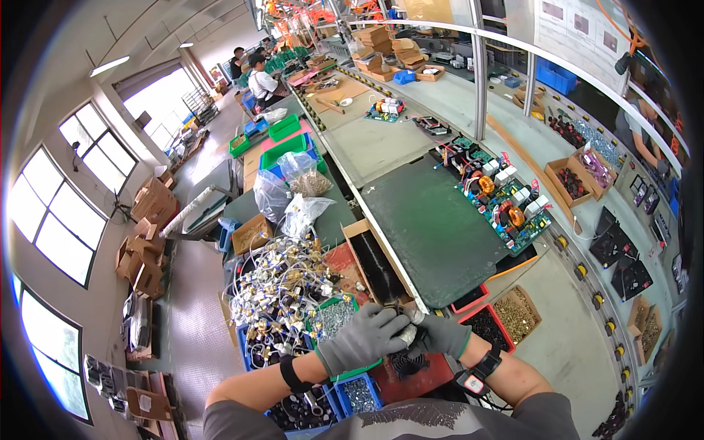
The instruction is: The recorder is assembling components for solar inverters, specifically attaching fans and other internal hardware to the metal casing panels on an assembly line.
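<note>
Grey work gloves cover both of my hands, which meet in front of my chest. My left hand (369, 337) comes in from the left, its fingers curled and pinching at a small whitish, silvery part (408, 334). From the other side my right hand (444, 336) closes round the same spot; what its fingers grip is mostly hidden. Just below the hands shows a black round part with a ribbed, fan-like face (407, 364), over a red mat (418, 381). I cannot tell whether it is held or lying there. An open long cardboard box (350, 253) with black contents stands just beyond.
Left of my hands are a heap of white-cabled fittings (271, 286), a green bin of small metal parts (334, 319) and a blue bin of screws (359, 394). Right are a dark green board (433, 227), circuit boards (506, 205), a red bin (506, 337) and a box of brass-coloured parts (522, 312).
</note>
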The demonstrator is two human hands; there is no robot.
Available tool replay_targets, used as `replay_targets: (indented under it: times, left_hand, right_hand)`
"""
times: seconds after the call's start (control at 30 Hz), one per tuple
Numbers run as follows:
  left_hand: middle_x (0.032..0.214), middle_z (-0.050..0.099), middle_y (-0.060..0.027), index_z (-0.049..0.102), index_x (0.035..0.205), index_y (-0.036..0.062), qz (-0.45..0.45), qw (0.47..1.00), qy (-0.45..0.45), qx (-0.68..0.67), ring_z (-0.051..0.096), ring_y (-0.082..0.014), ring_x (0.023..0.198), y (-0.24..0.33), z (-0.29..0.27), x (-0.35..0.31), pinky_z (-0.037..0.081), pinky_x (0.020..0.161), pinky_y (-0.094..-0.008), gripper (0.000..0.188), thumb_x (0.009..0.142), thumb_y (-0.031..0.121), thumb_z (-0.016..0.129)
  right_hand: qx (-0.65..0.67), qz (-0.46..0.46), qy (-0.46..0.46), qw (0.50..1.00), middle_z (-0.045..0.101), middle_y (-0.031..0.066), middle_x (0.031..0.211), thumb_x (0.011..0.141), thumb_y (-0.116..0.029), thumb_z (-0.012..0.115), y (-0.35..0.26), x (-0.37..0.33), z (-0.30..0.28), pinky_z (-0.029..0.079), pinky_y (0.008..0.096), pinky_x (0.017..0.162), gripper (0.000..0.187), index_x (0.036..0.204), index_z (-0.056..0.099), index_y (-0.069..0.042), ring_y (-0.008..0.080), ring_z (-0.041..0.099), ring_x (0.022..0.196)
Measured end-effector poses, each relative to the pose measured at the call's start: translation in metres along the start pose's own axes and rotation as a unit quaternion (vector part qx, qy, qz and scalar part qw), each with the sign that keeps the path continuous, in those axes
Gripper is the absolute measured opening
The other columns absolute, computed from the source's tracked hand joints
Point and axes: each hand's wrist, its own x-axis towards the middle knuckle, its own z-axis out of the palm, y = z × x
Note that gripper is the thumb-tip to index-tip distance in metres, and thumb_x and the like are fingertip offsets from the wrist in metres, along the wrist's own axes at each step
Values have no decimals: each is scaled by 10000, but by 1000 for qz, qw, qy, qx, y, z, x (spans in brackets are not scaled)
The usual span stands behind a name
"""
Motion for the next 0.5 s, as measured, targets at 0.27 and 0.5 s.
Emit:
replay_targets:
  times: [0.27, 0.5]
  left_hand:
    - [1344, 521, -131, 601, 1214, 174, -187, 980, 60, 14, 511, -311, 1256, 39, 17, -29, 378, 1063, -558, 487, 738, 209, 700]
    - [1278, 609, -130, 445, 1396, 8, -479, 330, 73, -810, 621, -222, 1128, 46, 64, -79, 523, 921, -393, 566, 936, 222, 695]
  right_hand:
    - [-115, -60, 13, 991, 607, 69, 1245, 962, -522, 575, -5, -2, 20, 599, 390, 839, 614, 1420, 449, -134, 213, 628, 1097]
    - [-237, -195, 68, 949, 656, 76, 1134, 976, -466, 587, -3, 1, 10, 489, 304, 936, 559, 1287, 578, -2, 135, 594, 1026]
